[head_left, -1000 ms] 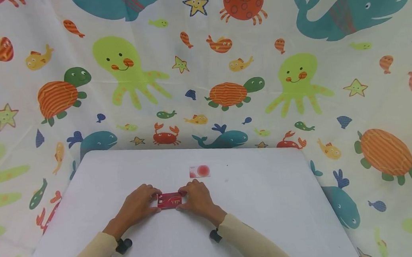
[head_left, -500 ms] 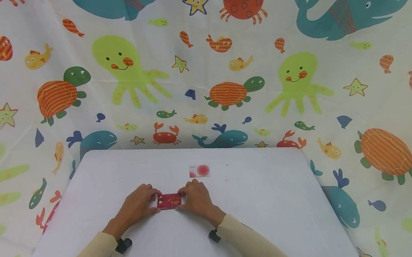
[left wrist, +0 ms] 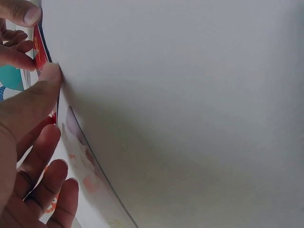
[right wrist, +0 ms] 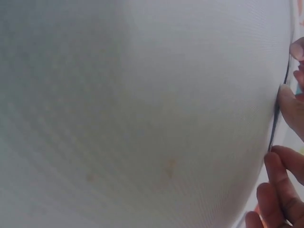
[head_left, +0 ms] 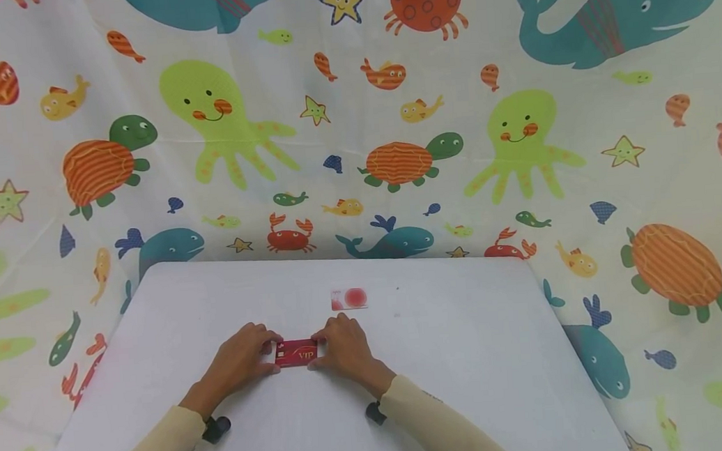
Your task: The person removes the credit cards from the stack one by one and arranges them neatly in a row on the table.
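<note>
A red card with gold "VIP" lettering lies level at the white table's surface in the head view. My left hand grips its left end, thumb at the near edge and a finger at the far edge. At the opposite end, my right hand pinches the card the same way. The left wrist view catches a red strip of the card between both hands. From the right wrist, only the card's thin dark edge shows beside the fingers.
Beyond the right hand lies a white card with a red circle. The white table ends at a curtain printed with sea animals. Dark devices sit at both wrists, one being the left wrist device.
Both hands keep their hold on the red card. The card and the right hand have shifted very slightly left; the white card stays in place.
</note>
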Demonstrator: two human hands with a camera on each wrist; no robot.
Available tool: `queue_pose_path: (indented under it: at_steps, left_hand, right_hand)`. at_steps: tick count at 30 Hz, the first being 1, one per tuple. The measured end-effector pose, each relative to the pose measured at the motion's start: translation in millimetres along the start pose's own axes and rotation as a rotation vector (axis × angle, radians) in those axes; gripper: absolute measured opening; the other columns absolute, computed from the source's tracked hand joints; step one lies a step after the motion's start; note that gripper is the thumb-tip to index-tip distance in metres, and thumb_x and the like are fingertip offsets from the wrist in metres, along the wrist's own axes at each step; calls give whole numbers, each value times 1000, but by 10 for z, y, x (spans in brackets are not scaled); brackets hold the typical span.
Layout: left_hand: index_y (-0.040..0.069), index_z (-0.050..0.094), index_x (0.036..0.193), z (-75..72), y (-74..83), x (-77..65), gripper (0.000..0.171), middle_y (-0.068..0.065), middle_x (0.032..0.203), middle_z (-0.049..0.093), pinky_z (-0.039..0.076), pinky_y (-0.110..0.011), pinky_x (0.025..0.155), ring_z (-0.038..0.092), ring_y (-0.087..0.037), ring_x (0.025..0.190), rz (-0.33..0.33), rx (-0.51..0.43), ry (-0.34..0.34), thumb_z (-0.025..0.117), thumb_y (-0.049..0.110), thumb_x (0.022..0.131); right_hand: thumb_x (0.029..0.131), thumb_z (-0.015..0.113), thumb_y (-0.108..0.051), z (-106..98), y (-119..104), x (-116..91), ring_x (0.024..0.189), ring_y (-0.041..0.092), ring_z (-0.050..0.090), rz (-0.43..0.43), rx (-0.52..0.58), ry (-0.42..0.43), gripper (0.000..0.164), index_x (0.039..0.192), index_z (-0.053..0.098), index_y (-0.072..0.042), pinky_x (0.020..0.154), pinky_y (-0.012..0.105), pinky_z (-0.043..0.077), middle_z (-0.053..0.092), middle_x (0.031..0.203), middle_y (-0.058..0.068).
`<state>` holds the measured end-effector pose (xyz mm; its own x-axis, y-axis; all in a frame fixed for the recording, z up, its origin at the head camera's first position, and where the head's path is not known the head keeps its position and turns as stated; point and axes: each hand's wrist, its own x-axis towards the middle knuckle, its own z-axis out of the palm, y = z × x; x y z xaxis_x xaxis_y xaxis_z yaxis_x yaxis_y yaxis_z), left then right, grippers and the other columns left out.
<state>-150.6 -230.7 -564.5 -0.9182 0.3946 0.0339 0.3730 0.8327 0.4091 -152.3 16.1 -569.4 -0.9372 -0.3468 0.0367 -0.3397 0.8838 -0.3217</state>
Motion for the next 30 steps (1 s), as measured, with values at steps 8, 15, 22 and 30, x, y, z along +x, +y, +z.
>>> queue_pose_path:
  at_steps: [8,15,22,30]
  left_hand:
    - [17,77,120,17,19,-15,57,5,93,66,63,-31,79,55,-7,85,6,10,3,101,31,70]
    - [17,77,122,13,18,1,58,4,96,68,63,-32,79,56,-8,87,28,0,30,100,34,72]
    - [17,76,124,0,28,53,58,5,96,67,62,-30,77,57,-8,88,55,-6,45,98,37,74]
    - [16,75,127,-5,99,145,61,3,101,69,65,-37,81,61,-14,95,33,-24,38,97,39,75]
  right_hand:
    - [74,94,-54,8,40,-14,87,5,50,-13,28,10,55,121,82,-28,75,19,43,74,100,-8]
    - [75,93,-54,-9,118,-14,93,5,56,-8,61,47,52,119,82,-31,82,22,48,76,105,-12]
    - [78,92,-54,-29,228,0,101,6,59,28,86,54,49,120,80,-31,91,29,52,74,106,-14]
    - [79,92,-52,-101,342,18,106,9,61,49,124,65,50,121,80,-29,96,35,53,75,108,-12]
